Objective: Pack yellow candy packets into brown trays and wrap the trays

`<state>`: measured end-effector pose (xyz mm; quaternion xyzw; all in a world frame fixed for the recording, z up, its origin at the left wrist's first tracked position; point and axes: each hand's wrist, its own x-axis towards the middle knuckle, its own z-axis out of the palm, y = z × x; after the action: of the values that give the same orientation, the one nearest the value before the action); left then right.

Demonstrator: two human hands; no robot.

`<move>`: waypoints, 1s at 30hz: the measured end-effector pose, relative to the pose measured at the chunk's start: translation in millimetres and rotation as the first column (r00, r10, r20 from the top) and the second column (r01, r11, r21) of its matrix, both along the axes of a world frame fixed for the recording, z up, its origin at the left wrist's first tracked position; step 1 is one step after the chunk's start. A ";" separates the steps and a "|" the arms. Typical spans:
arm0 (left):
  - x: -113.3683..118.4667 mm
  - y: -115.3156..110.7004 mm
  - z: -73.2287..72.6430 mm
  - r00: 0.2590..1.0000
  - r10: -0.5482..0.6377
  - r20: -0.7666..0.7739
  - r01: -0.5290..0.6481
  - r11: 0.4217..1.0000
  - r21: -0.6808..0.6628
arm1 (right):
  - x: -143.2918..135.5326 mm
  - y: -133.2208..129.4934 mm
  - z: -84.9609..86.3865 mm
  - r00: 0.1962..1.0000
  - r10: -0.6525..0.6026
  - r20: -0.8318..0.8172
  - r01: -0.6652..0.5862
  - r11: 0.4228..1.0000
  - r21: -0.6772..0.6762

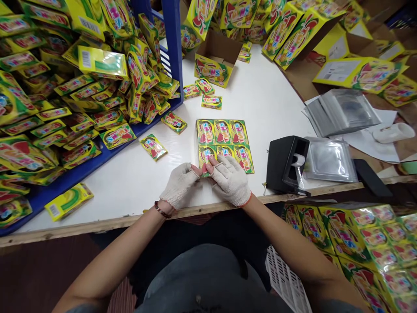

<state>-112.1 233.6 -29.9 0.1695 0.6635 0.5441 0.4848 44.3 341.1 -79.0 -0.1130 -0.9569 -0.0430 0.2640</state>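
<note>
A block of small yellow-green candy boxes [223,130], laid flat in two rows, sits on the white table before me. At its front left corner, my left hand [180,184], in a white knit glove with bare fingertips, has its fingers curled in and thumb tip against a small box [204,168]. From the other side my right hand [230,179], gloved alike, pinches at the same box and partly covers the front row. The fingertips nearly meet there, and the box's lower edge is hidden. Loose small boxes [153,147] lie left of the block.
A blue crate [174,48] heaped with small boxes stands left. An opened display carton [213,71] is behind the block. To the right are a black tape dispenser [280,163] and clear plastic sleeves [329,158]. Packed cartons [345,234] stand below the table's wooden edge.
</note>
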 end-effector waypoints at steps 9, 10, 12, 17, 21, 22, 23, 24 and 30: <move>-7.8 9.7 14.0 0.984 -0.001 0.178 0.008 0.999 -0.037 | -11.9 -1.2 0.1 1.000 -0.015 -0.022 0.015 1.000 0.001; -8.2 9.6 15.6 0.977 -0.009 0.213 0.015 0.999 -0.029 | -11.8 -0.9 0.0 1.000 -0.012 -0.027 0.012 1.000 -0.002; -7.0 8.6 17.8 0.956 0.005 0.294 0.003 1.000 -0.028 | -11.1 -0.7 -0.1 0.999 -0.009 -0.037 0.009 1.000 -0.007; -1.9 9.2 16.2 0.930 0.037 0.365 -0.033 0.999 -0.018 | -10.6 -1.3 0.5 1.000 0.008 -0.017 -0.009 0.997 -0.072; -1.2 11.4 11.7 0.928 0.001 0.372 0.008 1.000 -0.024 | -11.8 -2.0 0.3 1.000 -0.001 -0.024 0.000 0.998 -0.069; -1.0 10.7 10.2 0.916 0.012 0.401 0.003 0.999 -0.037 | -12.0 -2.2 -0.1 1.000 -0.003 -0.025 0.001 0.998 -0.066; -0.7 9.3 8.5 0.902 0.025 0.431 -0.006 0.999 -0.045 | -12.1 -2.4 -0.7 1.000 -0.005 -0.024 0.003 0.998 -0.065; -0.5 7.4 6.5 0.886 0.028 0.464 -0.009 0.999 -0.042 | -12.2 -2.6 -1.4 1.000 -0.006 -0.025 0.005 0.998 -0.066; -2.1 -2.3 -1.5 0.734 0.094 0.673 -0.075 0.996 -0.058 | -12.1 -2.9 -4.9 0.998 0.006 -0.063 -0.010 0.999 -0.053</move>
<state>-114.2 231.4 -31.3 -0.0758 0.4572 0.5810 0.6690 32.2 338.2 -83.9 -0.1175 -0.9493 -0.0129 0.2912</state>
